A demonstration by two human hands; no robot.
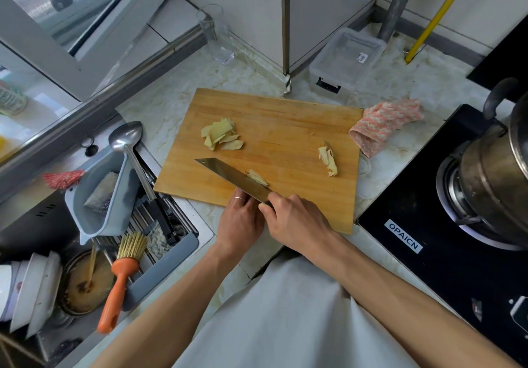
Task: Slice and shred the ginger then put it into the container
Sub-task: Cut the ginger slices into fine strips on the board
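I stand at a wooden board (285, 127), and everything here is placed relative to it. My right hand (297, 219) is at the board's near edge, fingers curled round the handle of a knife (237, 177). The blade runs from my hand toward the board's left side, its edge down on a small stack of ginger (258, 177) near the near edge.

My left hand (238, 219) sits just left of the right one, touching the blade's near side. A ring shows on one finger. The fingertips are behind the blade, so I cannot tell whether they pinch the ginger or only press it.

A pile of slices (221, 136) lies toward the board's left-centre. A few trimmings (328, 159) lie toward its right side, well apart from the knife.

I judge this to be the shredding step: slices are cut, and one small stack is being turned into strips. Most slices look uncut, so much remains. The next cut calls for keeping my left fingertips tucked back and moving the blade sideways by a thin margin.

The container (347, 59), clear plastic, sits beyond the board's far right corner. It seems lidded, though I cannot be sure.
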